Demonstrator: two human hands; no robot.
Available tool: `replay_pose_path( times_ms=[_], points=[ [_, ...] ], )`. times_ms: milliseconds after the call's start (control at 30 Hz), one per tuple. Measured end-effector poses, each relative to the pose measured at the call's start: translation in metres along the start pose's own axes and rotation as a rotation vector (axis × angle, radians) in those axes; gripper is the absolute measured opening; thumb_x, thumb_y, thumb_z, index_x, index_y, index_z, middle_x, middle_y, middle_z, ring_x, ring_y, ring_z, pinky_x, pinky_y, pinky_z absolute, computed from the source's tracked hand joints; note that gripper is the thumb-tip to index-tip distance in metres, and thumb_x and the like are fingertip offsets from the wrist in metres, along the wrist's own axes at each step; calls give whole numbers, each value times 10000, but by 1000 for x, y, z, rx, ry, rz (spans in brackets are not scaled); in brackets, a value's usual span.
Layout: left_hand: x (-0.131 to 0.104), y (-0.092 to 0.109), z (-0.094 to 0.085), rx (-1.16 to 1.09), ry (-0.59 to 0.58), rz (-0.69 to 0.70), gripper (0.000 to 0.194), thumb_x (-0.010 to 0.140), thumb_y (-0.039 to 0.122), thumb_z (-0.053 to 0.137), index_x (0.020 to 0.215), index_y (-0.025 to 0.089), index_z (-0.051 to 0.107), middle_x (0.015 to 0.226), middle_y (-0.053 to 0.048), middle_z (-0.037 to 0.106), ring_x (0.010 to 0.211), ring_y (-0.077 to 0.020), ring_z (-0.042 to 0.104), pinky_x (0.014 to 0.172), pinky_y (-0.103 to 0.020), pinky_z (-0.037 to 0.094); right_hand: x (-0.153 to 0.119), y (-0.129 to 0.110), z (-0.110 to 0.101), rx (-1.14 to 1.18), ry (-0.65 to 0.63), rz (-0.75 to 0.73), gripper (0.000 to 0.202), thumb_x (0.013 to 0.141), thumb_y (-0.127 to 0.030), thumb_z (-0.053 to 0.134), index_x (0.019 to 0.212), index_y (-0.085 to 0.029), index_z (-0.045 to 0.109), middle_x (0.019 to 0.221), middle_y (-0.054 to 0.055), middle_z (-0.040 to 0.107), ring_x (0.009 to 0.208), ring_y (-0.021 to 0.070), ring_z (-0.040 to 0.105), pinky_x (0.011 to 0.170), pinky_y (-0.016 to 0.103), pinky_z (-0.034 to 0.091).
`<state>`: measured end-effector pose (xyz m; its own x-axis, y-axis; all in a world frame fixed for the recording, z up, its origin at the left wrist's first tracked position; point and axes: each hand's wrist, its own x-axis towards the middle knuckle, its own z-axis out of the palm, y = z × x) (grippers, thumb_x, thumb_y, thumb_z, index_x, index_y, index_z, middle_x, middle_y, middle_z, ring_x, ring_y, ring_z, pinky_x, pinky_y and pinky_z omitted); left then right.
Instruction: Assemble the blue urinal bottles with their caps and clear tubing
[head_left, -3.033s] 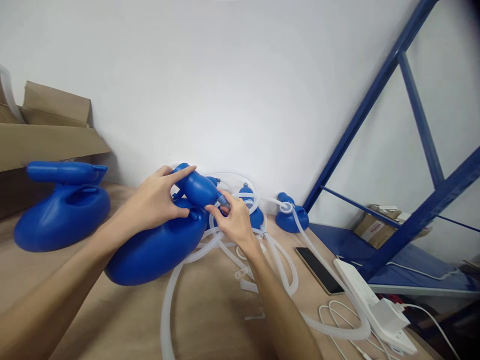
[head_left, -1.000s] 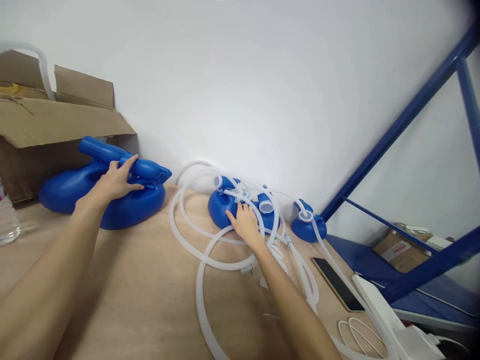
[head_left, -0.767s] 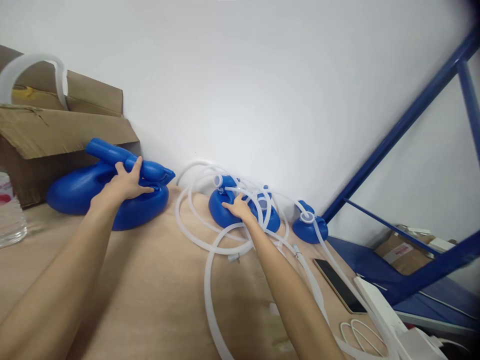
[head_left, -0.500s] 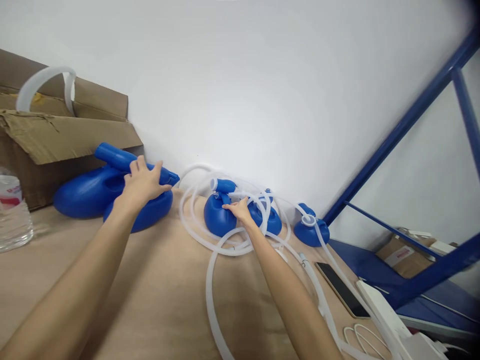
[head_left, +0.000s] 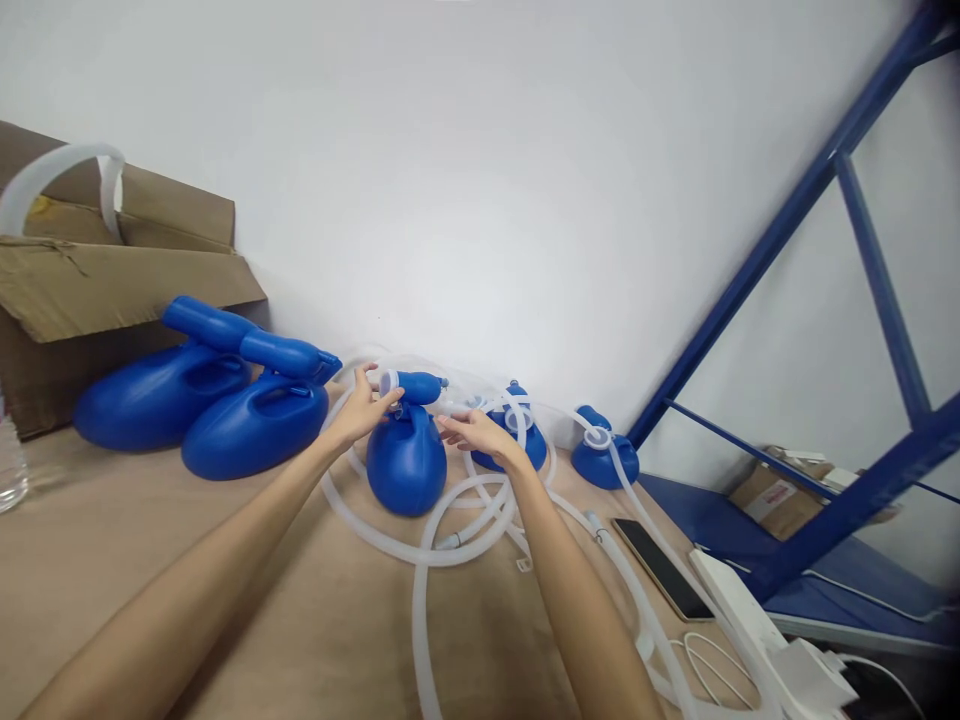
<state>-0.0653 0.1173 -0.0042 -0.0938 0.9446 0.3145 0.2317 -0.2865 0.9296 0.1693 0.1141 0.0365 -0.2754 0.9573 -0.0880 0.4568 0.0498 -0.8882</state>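
A blue plastic urinal bottle [head_left: 406, 470] stands upright near the middle of the table, its angled neck with a whitish mouth turned left. My left hand [head_left: 364, 412] is at that mouth, fingers apart, thumb against the front of the neck and index finger raised beside it. From the other side my right hand [head_left: 480, 432] holds the bottle's right edge by the fingertips; part of the grip is hidden. A coil of translucent white hose [head_left: 420, 560] loops around the bottle and runs past both hands. Another blue bottle [head_left: 534, 447] stands just behind my right hand.
Two larger-looking blue bottles [head_left: 255, 435] stand at left, before an open cardboard box [head_left: 135, 285]. One more blue bottle [head_left: 606, 467] is at right. A phone [head_left: 664, 570], a white power strip [head_left: 739, 610] and cable lie near a blue metal frame [head_left: 750, 270].
My left hand has left the bottles at left and come right to the middle bottle's mouth. The middle bottle has come nearer and turned slightly, with my right hand at its side.
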Motion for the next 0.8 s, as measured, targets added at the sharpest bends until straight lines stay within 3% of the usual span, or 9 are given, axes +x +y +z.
replay_pose_path(
  times_ms=[67, 100, 167, 300, 433, 567, 600, 733, 800],
  points=[
    [-1, 8, -4, 8, 29, 11, 811, 891, 511, 672, 1565, 257, 299, 1394, -191, 578, 858, -205, 757, 731, -338, 632, -10, -4, -8, -110, -2, -79, 426, 794, -522, 812, 1051, -185, 773, 955, 69, 812, 954, 242, 746, 904, 379, 567],
    [-2, 13, -7, 31, 53, 27, 777, 880, 517, 686, 1545, 258, 379, 1390, -179, 581, 833, -199, 752, 729, -332, 630, -15, -5, -12, -167, 9, -133, 476, 779, -545, 819, 1088, -185, 776, 1037, 89, 810, 1024, 266, 739, 964, 410, 551],
    [-3, 25, -17, 91, 108, 75, 701, 870, 540, 689, 1484, 256, 507, 1333, -142, 619, 775, -185, 739, 730, -324, 622, -25, -6, -18, -239, 22, -219, 623, 810, -589, 783, 1277, -181, 722, 1258, 135, 756, 1187, 297, 695, 1084, 446, 491],
    [-6, 47, -36, 84, 180, 158, 677, 877, 564, 646, 1461, 237, 548, 1243, -99, 650, 705, -164, 709, 725, -324, 612, -36, 1, -23, -222, 35, -224, 771, 927, -634, 632, 1565, -235, 465, 1570, 147, 528, 1426, 291, 531, 1210, 455, 371],
    [-12, 63, -40, 115, 100, 209, 649, 830, 565, 666, 1380, 235, 568, 1173, -64, 627, 707, -175, 693, 700, -350, 611, -33, 5, -14, -142, 67, -257, 828, 971, -611, 577, 1651, -250, 270, 1552, 143, 542, 1427, 260, 526, 1215, 433, 358],
    [-20, 73, -32, 204, -61, 197, 463, 781, 457, 644, 1174, 241, 528, 951, 1, 611, 684, -190, 656, 625, -340, 595, -28, 4, 7, -125, 136, -317, 1007, 942, -614, 620, 1682, -248, 43, 1427, 160, 608, 1311, 260, 599, 1146, 443, 425],
    [-21, 73, -30, 229, -115, 197, 427, 766, 431, 635, 1132, 246, 514, 882, 18, 596, 677, -195, 645, 618, -336, 588, -27, 4, 13, -189, 192, -340, 1042, 901, -627, 669, 1681, -260, 84, 1402, 160, 602, 1310, 280, 586, 1139, 463, 425],
    [-20, 69, -27, 199, -244, 145, 365, 710, 352, 544, 1054, 239, 496, 749, 46, 540, 627, -196, 610, 609, -337, 559, -25, 6, 36, -544, 488, -467, 1022, 674, -692, 840, 1535, -264, 491, 1367, 166, 531, 1344, 385, 481, 1150, 558, 374],
    [-19, 66, -27, 265, -214, 138, 343, 739, 355, 473, 1052, 224, 529, 794, 13, 589, 667, -210, 632, 627, -340, 554, -23, 7, 45, -598, 526, -552, 1075, 613, -728, 853, 1490, -205, 518, 1431, 187, 483, 1386, 401, 434, 1175, 571, 346]
  ],
)
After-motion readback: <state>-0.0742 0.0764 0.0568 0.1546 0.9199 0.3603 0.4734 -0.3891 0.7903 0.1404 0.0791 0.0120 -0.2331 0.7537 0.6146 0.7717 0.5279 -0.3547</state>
